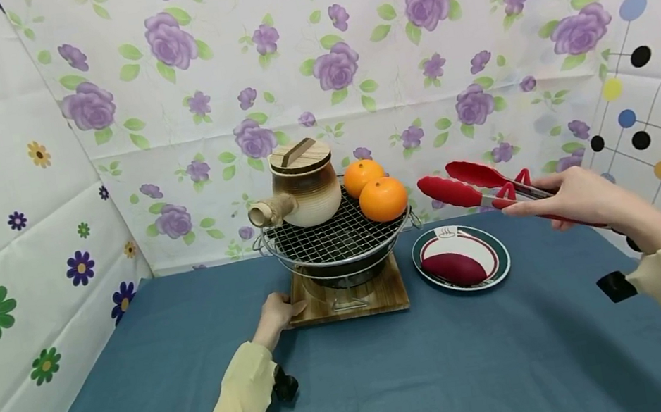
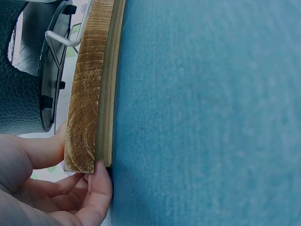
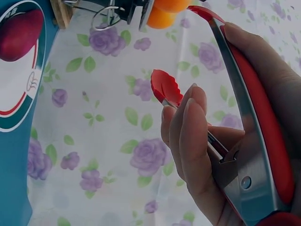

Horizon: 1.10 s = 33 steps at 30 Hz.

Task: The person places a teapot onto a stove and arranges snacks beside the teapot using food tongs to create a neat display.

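My left hand [image 1: 274, 317] grips the front left corner of a square wooden board [image 1: 383, 302]; in the left wrist view the thumb lies on top and fingers curl under its edge. On the board stands a round black tabletop grill [image 1: 351, 278] with a wire rack [image 1: 311, 246]. A clay pot [image 1: 315, 201] with a wooden lid and side handle sits on the rack beside two oranges [image 1: 384, 199]. My right hand [image 1: 592, 199] holds red-tipped metal tongs [image 1: 450, 192] in the air, jaws spread with nothing between them, right of the grill.
Right of the board, a green-rimmed white plate [image 1: 502, 264] bears a dark red sweet potato [image 1: 455, 269]. Blue cloth [image 1: 408, 379] covers the table. Flowered sheets [image 1: 280, 42] rise behind it and at the left; a dotted one [image 1: 658, 79] hangs at the right.
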Each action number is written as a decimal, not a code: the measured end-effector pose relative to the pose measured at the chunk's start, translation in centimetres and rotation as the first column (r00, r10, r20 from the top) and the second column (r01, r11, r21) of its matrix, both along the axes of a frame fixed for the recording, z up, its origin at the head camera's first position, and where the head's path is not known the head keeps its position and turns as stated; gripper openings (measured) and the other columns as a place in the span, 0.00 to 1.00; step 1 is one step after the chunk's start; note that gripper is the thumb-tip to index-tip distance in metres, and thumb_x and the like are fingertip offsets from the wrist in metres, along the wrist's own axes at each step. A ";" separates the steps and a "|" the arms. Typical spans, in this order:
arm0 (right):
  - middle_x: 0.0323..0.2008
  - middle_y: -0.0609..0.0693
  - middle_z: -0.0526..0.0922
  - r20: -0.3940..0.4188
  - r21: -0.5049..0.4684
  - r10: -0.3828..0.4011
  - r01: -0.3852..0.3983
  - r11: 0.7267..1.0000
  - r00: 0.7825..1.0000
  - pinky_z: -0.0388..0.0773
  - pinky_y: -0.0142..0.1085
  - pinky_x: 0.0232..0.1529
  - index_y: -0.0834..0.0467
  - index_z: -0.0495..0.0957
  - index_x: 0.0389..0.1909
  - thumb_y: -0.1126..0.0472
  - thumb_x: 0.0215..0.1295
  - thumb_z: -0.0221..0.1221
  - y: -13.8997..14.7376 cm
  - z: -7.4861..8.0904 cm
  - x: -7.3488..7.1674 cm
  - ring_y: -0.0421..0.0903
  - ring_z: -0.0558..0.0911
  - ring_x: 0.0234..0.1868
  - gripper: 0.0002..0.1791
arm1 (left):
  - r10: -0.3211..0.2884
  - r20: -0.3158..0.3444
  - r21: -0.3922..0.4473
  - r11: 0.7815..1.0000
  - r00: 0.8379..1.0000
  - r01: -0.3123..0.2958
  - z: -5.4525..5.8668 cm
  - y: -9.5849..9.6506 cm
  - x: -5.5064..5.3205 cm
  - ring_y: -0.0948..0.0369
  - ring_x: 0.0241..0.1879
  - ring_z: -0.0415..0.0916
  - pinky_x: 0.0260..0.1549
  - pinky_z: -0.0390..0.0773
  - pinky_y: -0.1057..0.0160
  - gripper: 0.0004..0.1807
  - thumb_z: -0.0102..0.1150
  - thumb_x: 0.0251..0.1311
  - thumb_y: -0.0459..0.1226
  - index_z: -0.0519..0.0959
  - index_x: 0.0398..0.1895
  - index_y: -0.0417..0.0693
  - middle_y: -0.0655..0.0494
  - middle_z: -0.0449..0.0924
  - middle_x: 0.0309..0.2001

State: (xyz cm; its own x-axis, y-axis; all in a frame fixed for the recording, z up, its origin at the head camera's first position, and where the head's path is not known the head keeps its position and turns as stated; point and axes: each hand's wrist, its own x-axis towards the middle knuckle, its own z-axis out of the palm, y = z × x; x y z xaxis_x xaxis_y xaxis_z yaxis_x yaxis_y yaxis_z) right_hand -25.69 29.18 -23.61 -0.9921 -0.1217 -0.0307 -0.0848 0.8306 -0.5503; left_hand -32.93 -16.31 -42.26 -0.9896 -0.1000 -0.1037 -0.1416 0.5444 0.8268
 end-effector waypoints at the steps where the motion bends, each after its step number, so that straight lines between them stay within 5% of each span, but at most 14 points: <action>1: 0.16 0.52 0.73 0.007 -0.005 -0.002 0.002 1.000 1.000 0.69 0.40 0.25 0.62 0.70 0.52 0.33 0.49 0.58 0.0 -0.2 0.0 0.49 0.75 0.19 0.41 | -0.002 0.000 0.001 1.000 1.000 0.002 0.0 0.0 0.0 0.63 0.10 0.59 0.17 0.73 0.60 0.25 0.61 0.56 0.35 0.56 0.10 0.50 0.57 0.54 0.10; 5: 0.14 0.52 0.71 0.012 -0.021 0.003 -0.003 1.000 1.000 0.68 0.40 0.23 0.62 0.73 0.37 0.34 0.50 0.59 0.1 -1.1 0.0 0.49 0.74 0.18 0.32 | -0.005 -0.003 0.004 1.000 1.000 0.005 -0.1 -0.1 0.0 0.63 0.09 0.56 0.17 0.73 0.61 0.27 0.61 0.56 0.35 0.54 0.10 0.51 0.58 0.52 0.09; 10: 0.13 0.52 0.70 0.001 -0.024 0.019 -0.019 1.000 1.000 0.67 0.39 0.22 0.61 0.68 0.24 0.35 0.50 0.60 0.2 -2.1 -0.1 0.49 0.73 0.16 0.30 | -0.009 -0.004 0.013 1.000 1.000 0.009 0.0 -0.2 0.0 0.62 0.11 0.61 0.20 0.76 0.59 0.18 0.60 0.56 0.34 0.66 0.13 0.44 0.56 0.57 0.11; 17: 0.14 0.53 0.72 0.007 -0.007 0.039 -0.039 0.999 0.999 0.71 0.40 0.24 0.63 0.74 0.45 0.37 0.51 0.60 0.2 -2.7 -0.1 0.50 0.76 0.18 0.35 | -0.012 0.006 0.018 1.000 1.000 0.012 0.1 -0.2 0.1 0.62 0.12 0.62 0.22 0.77 0.59 0.18 0.61 0.56 0.34 0.66 0.13 0.44 0.56 0.57 0.11; 24: 0.16 0.52 0.75 0.050 0.032 0.034 -0.036 0.999 0.998 0.71 0.40 0.25 0.71 0.61 0.60 0.35 0.52 0.58 0.4 -3.3 -0.2 0.48 0.77 0.20 0.48 | -0.024 -0.014 0.015 1.000 1.000 0.024 0.2 -0.2 0.2 0.63 0.11 0.61 0.21 0.77 0.59 0.17 0.61 0.56 0.34 0.67 0.13 0.43 0.57 0.58 0.10; 33: 0.16 0.52 0.74 0.075 0.035 0.039 -0.042 0.998 0.996 0.71 0.39 0.26 0.71 0.58 0.62 0.35 0.53 0.57 0.8 -4.3 -0.3 0.48 0.77 0.20 0.50 | -0.015 0.011 0.019 1.000 1.000 0.015 0.3 -0.1 0.1 0.63 0.11 0.61 0.22 0.77 0.60 0.18 0.61 0.56 0.35 0.66 0.14 0.44 0.57 0.56 0.11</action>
